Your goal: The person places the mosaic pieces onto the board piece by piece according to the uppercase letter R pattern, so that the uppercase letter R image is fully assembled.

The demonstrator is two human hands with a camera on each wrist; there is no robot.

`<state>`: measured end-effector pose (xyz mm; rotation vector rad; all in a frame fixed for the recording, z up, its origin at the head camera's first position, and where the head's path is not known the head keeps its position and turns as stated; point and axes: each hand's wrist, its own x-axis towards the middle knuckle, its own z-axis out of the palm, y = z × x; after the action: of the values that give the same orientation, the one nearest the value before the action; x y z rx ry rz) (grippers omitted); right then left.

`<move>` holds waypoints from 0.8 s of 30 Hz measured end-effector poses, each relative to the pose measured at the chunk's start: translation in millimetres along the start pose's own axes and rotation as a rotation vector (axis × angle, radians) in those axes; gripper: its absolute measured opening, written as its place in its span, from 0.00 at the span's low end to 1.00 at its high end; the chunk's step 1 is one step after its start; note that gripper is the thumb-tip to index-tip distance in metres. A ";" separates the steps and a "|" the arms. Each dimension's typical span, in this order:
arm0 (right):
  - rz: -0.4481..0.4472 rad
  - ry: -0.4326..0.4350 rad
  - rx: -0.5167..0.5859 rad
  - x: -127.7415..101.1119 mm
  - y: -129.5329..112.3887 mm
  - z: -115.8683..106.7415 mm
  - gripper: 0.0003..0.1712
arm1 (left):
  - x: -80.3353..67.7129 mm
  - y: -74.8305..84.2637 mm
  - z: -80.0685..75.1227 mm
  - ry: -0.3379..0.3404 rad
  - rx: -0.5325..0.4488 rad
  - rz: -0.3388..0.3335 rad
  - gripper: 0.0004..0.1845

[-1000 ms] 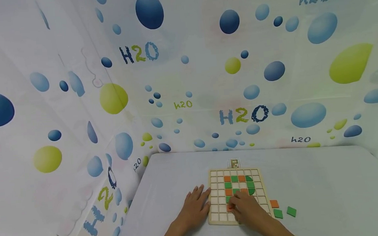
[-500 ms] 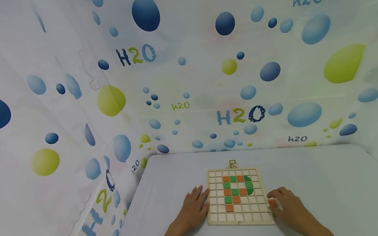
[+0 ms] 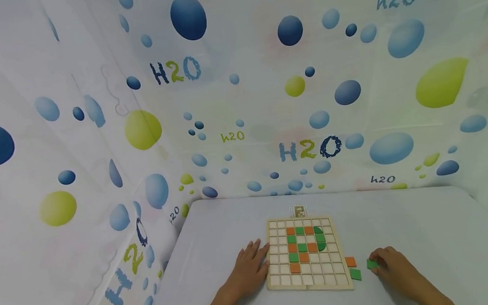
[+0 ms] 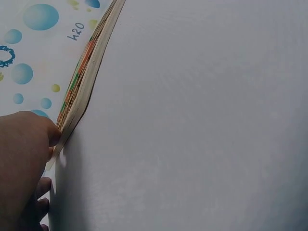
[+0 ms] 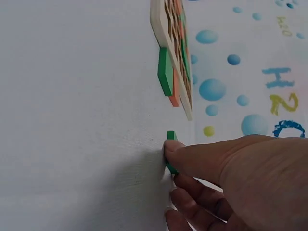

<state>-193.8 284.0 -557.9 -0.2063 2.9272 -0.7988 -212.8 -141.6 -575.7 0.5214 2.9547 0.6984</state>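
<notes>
A wooden grid board point(image 3: 345, 273) lies on the table, with orange and green tiles point(image 3: 302, 247) in its cells forming a P. My left hand point(image 3: 247, 270) rests flat at the board's left edge, fingers spread and straight; in the left wrist view the thumb side is against the wooden rim point(image 4: 79, 103). To the right of the board, my right hand point(image 3: 394, 269) pinches a green square tile point(image 3: 371, 264) between thumb and fingers. The right wrist view has the thumb over that green tile point(image 5: 171, 135), low by the table, other fingers curled beneath.
Beside the board's right edge lie a loose orange tile point(image 3: 351, 261) and a loose green tile point(image 3: 355, 274). A small pattern card point(image 3: 300, 211) with a P-like figure sits behind the board. Printed sheeting point(image 3: 257, 99) stands up behind the white table point(image 3: 227, 220).
My right hand has left the board's lower cells and gone right, past the loose orange tile, to the farthest green tile, which it now pinches. The left hand stays by the board.
</notes>
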 end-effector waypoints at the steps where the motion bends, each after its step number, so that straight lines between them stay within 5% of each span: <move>1: -0.008 0.008 0.003 1.3 0.5 -0.1 0.16 | 0.3 0.1 -0.4 0.003 0.000 0.001 0.29; 24: -0.107 0.093 0.058 21.3 -8.3 14.6 0.14 | -0.9 0.8 -2.1 0.015 0.010 0.003 0.29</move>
<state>-211.9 266.3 -567.5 -0.3323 2.9954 -0.9317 -211.9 -142.2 -573.5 0.5232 2.9740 0.6908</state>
